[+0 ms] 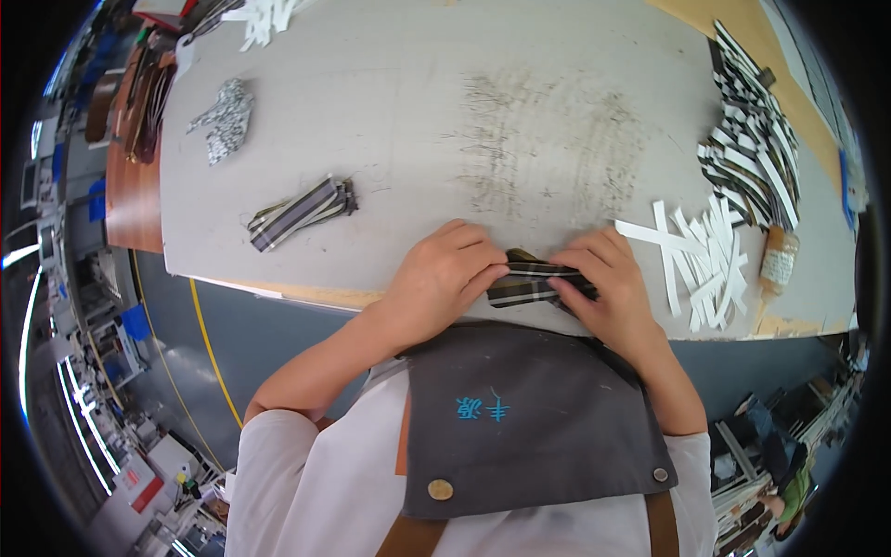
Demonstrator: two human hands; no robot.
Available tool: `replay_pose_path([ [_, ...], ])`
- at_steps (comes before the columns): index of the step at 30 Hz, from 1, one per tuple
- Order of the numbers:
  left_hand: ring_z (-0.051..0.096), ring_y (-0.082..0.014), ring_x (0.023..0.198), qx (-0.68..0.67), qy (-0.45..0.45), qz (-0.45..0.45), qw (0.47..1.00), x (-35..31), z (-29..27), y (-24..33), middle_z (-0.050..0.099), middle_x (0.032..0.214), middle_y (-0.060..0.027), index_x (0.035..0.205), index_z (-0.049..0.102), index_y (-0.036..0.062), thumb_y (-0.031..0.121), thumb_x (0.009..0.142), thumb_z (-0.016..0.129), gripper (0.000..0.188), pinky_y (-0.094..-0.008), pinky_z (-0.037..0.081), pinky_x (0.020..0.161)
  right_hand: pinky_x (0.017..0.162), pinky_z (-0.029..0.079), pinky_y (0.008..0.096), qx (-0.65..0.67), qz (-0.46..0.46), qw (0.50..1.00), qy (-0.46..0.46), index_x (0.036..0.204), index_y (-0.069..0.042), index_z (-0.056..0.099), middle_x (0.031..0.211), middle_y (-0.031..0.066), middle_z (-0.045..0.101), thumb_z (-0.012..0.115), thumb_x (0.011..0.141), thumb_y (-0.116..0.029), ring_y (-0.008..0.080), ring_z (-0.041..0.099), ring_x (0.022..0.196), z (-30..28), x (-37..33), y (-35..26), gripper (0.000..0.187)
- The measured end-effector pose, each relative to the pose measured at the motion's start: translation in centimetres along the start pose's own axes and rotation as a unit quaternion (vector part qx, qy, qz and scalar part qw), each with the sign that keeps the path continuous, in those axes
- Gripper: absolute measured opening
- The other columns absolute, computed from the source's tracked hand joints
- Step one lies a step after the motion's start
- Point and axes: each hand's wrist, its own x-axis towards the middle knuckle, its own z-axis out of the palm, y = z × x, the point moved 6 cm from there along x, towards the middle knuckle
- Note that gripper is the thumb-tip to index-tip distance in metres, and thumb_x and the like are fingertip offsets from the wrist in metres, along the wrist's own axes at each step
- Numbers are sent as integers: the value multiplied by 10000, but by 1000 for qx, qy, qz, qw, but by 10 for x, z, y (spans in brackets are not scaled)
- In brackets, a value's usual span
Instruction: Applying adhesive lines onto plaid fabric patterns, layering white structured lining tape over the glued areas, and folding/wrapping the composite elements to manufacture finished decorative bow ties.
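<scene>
A dark plaid fabric piece (524, 291) with pale stripes lies at the table's near edge, folded along its upper side. At its left end, the fingertips and thumb of my left hand (445, 274) pinch the folded edge. My right hand (608, 283) is closed on the other end, thumb pressed on the cloth and fingers curled behind it. To the left of my hands rests a small stack of plaid strips (302, 213). Loose white strips (705, 265) lie in a heap just beyond my right hand.
A pile of black-and-white strips (752, 139) covers the far right, with a bottle of amber contents (780, 258) near it. A speckled grey cloth scrap (227, 121) sits at the left. More white strips (267, 20) lie far left. Dark lint marks the grey tabletop (390, 111).
</scene>
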Motion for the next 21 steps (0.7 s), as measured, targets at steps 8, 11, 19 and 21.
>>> replay_pose_path([
  [8,533,-100,595,-105,91,-154,978,5,-11,-23,632,765,-60,975,648,16,3,865,654,111,-247,436,549,568,422,230,135,178,973,66,942,-26,643,806,55,643,679,785,41,127,571,656,-25,16,32,175],
  [11,544,-99,613,-118,96,-158,976,21,-14,-28,631,756,-47,974,666,27,-10,859,651,122,-241,439,560,564,422,235,74,154,983,74,870,-8,666,786,52,637,673,785,49,118,535,617,-36,29,40,103],
  [19,569,-250,593,18,187,-74,979,78,-35,-44,610,733,-123,884,680,-8,-15,810,657,78,-336,449,543,557,446,249,-13,131,981,139,876,-15,690,759,70,632,691,784,23,145,557,599,-44,70,68,100],
  [21,579,-276,647,53,208,-45,976,92,-36,-46,605,735,-124,874,682,-12,-28,797,657,83,-363,465,578,541,457,271,-51,101,978,174,881,-19,694,730,68,619,700,771,15,176,561,564,-47,78,73,115],
])
